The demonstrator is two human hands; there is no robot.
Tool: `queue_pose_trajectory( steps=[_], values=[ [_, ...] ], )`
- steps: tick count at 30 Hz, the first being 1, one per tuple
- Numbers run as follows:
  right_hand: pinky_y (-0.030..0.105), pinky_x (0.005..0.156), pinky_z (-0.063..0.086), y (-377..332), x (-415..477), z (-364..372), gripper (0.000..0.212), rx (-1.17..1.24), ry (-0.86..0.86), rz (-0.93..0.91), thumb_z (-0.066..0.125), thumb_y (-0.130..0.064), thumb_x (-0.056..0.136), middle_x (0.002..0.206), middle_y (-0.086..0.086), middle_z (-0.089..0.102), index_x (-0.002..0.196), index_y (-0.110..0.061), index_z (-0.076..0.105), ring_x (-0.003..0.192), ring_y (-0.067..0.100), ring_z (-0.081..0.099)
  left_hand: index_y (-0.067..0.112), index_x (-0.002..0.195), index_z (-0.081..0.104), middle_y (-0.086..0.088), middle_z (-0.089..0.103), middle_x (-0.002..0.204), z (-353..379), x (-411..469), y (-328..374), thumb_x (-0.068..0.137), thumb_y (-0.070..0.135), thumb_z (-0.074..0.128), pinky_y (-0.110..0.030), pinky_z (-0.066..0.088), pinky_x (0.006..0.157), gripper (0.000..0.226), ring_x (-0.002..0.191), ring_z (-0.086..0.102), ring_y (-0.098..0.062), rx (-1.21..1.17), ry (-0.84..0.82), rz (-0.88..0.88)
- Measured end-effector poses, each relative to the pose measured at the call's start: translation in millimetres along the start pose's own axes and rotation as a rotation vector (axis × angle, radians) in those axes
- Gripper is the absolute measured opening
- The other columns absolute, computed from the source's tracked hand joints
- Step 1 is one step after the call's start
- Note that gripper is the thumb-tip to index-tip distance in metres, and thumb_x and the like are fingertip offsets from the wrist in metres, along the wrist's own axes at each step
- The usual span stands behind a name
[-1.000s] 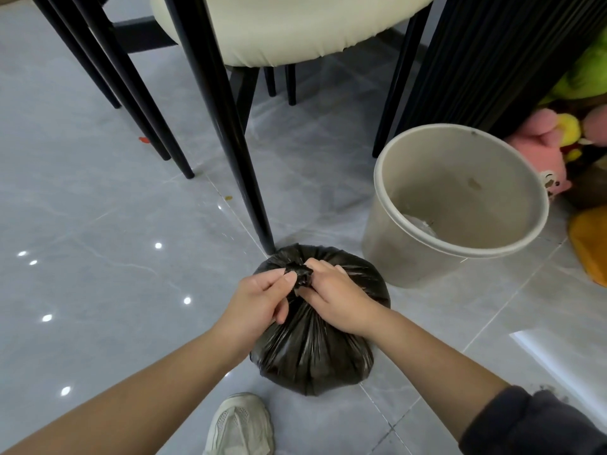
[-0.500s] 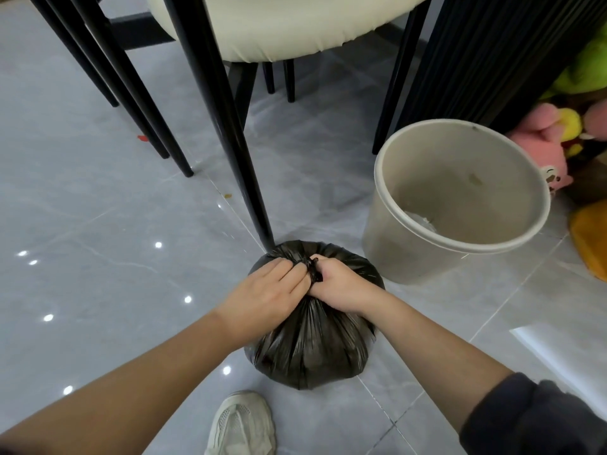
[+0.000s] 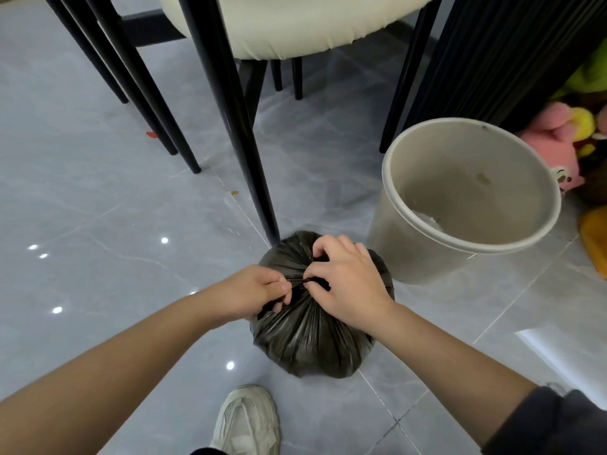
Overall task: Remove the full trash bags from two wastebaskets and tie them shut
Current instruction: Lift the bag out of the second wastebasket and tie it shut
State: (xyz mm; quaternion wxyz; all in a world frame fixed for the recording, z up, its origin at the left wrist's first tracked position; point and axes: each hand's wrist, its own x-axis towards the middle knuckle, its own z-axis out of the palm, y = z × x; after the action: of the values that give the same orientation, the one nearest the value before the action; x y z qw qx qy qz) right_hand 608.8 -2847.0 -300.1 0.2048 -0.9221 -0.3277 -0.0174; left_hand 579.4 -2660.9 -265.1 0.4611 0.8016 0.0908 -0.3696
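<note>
A full black trash bag sits on the grey tiled floor, its top gathered into a bunch. My left hand pinches a strand of the gathered plastic from the left. My right hand lies over the top of the bag with its fingers curled into the knot area. To the right stands a beige wastebasket, with no bag in it, only a few scraps at the bottom. The knot itself is mostly hidden by my fingers.
A black chair leg comes down just behind the bag, with more chair legs at the left. Plush toys lie at the far right beside a dark ribbed panel. My white shoe is below the bag.
My hands have come apart a little: the left one has drawn a strand of plastic leftwards while the right one has shifted on top of the bag's gathered neck.
</note>
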Motion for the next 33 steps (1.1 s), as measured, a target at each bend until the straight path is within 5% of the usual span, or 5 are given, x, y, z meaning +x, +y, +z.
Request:
queue_pose_trajectory(
  steps=[6, 11, 21, 29, 33],
  values=[
    [0.027, 0.073, 0.051, -13, 9, -20, 0.018, 0.269, -0.232, 0.399, 0.056, -0.028, 0.081, 0.075, -0.008, 0.072, 0.085, -0.029, 0.074, 0.076, 0.007, 0.064, 0.018, 0.065, 0.05, 0.004, 0.057, 0.059, 39, -14, -11, 0.098, 0.017, 0.043, -0.021, 0.044, 0.052, 0.034, 0.047, 0.047, -0.004, 0.141, 0.05, 0.092],
    [0.015, 0.035, 0.031, -21, 16, -24, 0.014, 0.963, -0.332, 0.958, 0.055, -0.007, 0.087, 0.065, 0.005, 0.07, 0.093, -0.01, 0.067, 0.033, 0.002, 0.045, 0.017, 0.081, 0.05, -0.008, 0.064, 0.086, 69, -9, -18, 0.099, 0.033, 0.035, -0.039, 0.048, 0.072, 0.029, 0.083, 0.06, -0.03, 0.608, 0.332, 0.163],
    [0.012, 0.035, 0.041, -25, 23, -26, 0.021, 1.146, -0.455, 1.162, 0.046, 0.006, 0.092, 0.074, 0.012, 0.067, 0.087, -0.006, 0.064, 0.035, 0.002, 0.053, 0.015, 0.097, 0.052, -0.007, 0.067, 0.097, 82, -6, -18, 0.098, 0.024, 0.033, -0.035, 0.039, 0.062, 0.021, 0.086, 0.064, -0.032, 1.015, 0.337, 0.213],
    [0.031, 0.074, 0.053, -18, 13, -44, 0.03, 0.021, -0.603, 0.247, 0.048, 0.001, 0.083, 0.087, 0.008, 0.068, 0.093, -0.016, 0.07, 0.081, 0.029, 0.065, 0.022, 0.069, 0.047, 0.002, 0.056, 0.065, 32, -3, -4, 0.088, 0.033, 0.039, -0.033, 0.043, 0.064, 0.023, 0.065, 0.054, -0.017, 0.409, 0.472, 0.402],
    [0.035, 0.066, 0.037, -29, 0, -45, 0.028, -0.359, -0.594, -0.115, 0.042, -0.001, 0.091, 0.107, 0.013, 0.065, 0.106, -0.007, 0.065, 0.098, 0.034, 0.062, 0.019, 0.085, 0.061, 0.004, 0.064, 0.078, 18, 20, 18, 0.09, 0.011, 0.054, -0.022, 0.046, 0.072, 0.012, 0.074, 0.06, -0.014, 0.111, 0.443, 0.375]
  ],
)
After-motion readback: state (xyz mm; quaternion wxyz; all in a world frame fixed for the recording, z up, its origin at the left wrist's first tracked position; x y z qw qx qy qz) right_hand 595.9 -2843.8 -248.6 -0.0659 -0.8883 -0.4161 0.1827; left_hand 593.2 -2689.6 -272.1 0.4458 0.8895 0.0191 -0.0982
